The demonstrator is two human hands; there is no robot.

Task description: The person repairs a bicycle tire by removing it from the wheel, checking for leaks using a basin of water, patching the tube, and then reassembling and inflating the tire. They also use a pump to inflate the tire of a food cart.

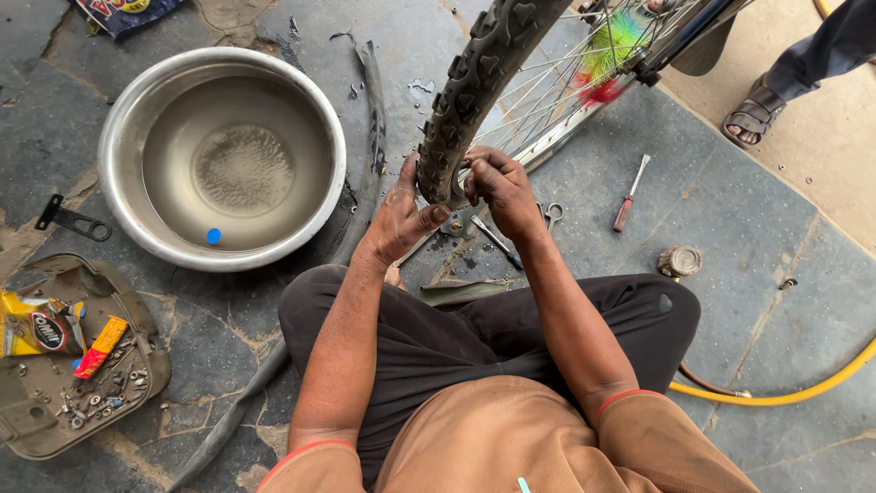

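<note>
Gripping the knobby bicycle tyre at its lowest point, both hands were closed on it: the left hand wrapped the tread from outside, the right hand curled its fingers over the bead beside the rim, just above the stone floor. Fingers so near the bead and spokes could have been pinched if the wheel had turned or the tyre snapped back. A slip seemed likely too, since the hands looked grimy. The water-filled steel basin stood near the left elbow and could have been knocked; the red-handled screwdriver and scissors lay close by the knees.
</note>
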